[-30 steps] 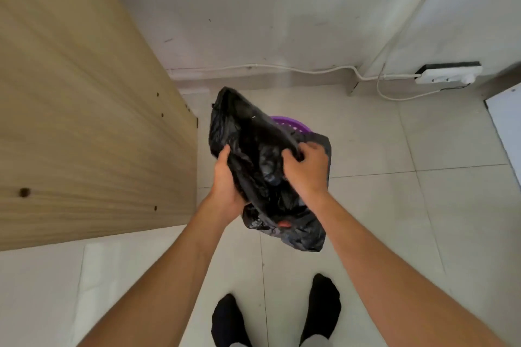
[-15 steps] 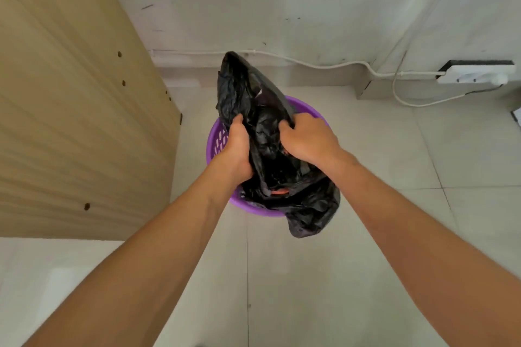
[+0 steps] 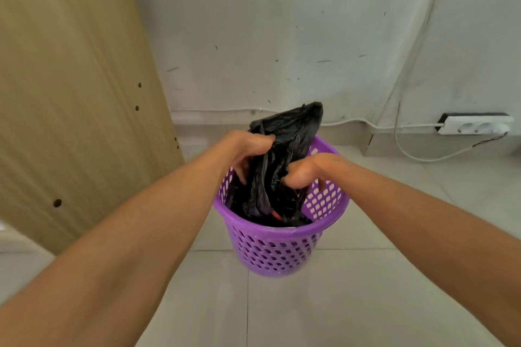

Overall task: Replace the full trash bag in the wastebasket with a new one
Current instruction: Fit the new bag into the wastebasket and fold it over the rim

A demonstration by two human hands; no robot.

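Observation:
A purple perforated wastebasket (image 3: 275,251) stands on the tiled floor near the wall. A crumpled black trash bag (image 3: 287,132) hangs partly inside it, its top corner sticking up above the rim. My left hand (image 3: 245,149) grips the bag's upper left part, fingers curled into the plastic. Over the basket's right side, my right hand (image 3: 307,170) grips the bag too, its fingers reaching down inside. Something small and red shows low among the black folds. The basket's bottom is hidden by the bag.
A tall wooden panel (image 3: 76,93) stands close on the left. A white wall runs behind, with a white cable along its base and a power strip (image 3: 476,125) on the floor at the right. Pale floor tiles (image 3: 324,313) lie in front of the basket.
Both hands have lowered the black bag from above the floor down into the purple basket. The view has moved closer and lower; my feet have dropped out of sight.

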